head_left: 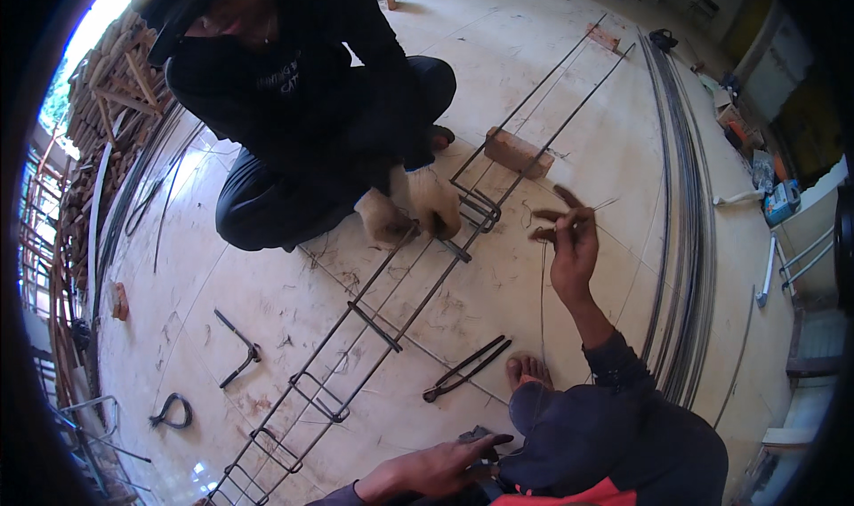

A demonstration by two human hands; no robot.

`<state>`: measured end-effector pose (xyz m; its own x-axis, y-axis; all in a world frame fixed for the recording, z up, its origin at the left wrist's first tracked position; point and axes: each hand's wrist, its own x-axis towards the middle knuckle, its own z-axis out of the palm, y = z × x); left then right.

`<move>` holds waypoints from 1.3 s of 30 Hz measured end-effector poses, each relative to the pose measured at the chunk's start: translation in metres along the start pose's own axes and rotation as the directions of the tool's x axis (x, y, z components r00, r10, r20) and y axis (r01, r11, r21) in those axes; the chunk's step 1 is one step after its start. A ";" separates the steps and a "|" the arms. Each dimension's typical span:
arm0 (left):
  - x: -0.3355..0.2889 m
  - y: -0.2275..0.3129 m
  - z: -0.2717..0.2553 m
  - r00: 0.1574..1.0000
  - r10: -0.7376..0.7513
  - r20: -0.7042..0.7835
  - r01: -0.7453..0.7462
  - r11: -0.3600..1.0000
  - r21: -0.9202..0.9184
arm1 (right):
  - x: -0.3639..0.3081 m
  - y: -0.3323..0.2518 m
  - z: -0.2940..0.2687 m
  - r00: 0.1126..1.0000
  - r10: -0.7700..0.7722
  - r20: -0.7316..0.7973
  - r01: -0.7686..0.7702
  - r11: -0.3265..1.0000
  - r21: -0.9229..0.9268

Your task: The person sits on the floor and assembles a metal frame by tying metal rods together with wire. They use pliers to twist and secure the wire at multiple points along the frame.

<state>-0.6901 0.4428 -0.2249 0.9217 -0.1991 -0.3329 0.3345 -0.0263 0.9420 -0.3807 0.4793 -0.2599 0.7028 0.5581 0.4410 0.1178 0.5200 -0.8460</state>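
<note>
Right hand (575,244) is holding thin wire (608,204), some fingers splaying; left hand (440,469) is lying near dark trousers (614,439), grip unclear; co-worker's black top (307,35) is bearing pale lettering.

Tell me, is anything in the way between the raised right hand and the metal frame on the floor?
Nothing visible stands between the right hand and the near side of the metal frame. The other person's gloved hands are at the frame, but farther left, outside that gap.
</note>
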 end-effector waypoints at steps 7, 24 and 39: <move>0.013 0.013 -0.010 0.988 -0.128 0.083 0.123 0.990 0.063 | 0.002 -0.015 0.043 0.993 0.111 -0.040 -0.087 0.915 0.393; -0.005 0.030 -0.018 0.886 0.082 -0.457 0.117 0.913 0.390 | 0.160 -0.020 -0.039 0.898 0.213 0.386 -0.358 0.862 0.358; 0.036 -0.053 -0.013 0.575 0.090 -0.813 0.384 0.848 0.366 | 0.101 0.034 -0.387 0.772 0.267 -0.577 -0.636 0.351 -0.687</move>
<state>-0.6718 0.4502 -0.2873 0.7201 0.6794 -0.1410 0.5656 -0.4569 0.6865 -0.0345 0.3035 -0.3598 0.9788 0.1961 -0.0586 0.0767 -0.6169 -0.7833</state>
